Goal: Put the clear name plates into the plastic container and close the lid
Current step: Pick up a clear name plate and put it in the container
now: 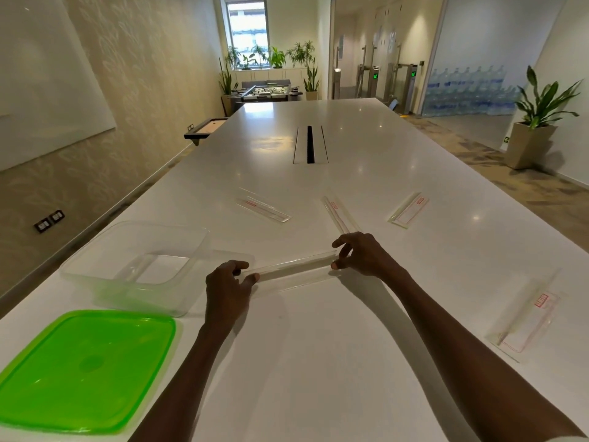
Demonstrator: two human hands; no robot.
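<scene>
While both arms stretch out over the long white table, the person has one clear name plate caught between the two hands, held by its ends. The left hand pinches the near-left end with thumb and fingertips curled round it; the right hand grips the far-right end the same way, fingers arched over the top. The plate runs on a slant between them, right end farther away, low over the table; whether it touches the surface I cannot tell.

Just beside the left hand sits the plastic container, clear, open at the top, with what looks like a clear plate or two already lying inside. Its green lid lies flat on the table nearer the person, at the left edge, apart from the container.

Four more plates wait on the table. One lies beyond the container, another runs up from just behind the right hand, a third with a red-outlined label lies farther right, and a fourth lies well apart at the near right, also marked in red.

Down the middle of the table, a cable slot shows dark. A potted plant stands on the floor off to the right.
</scene>
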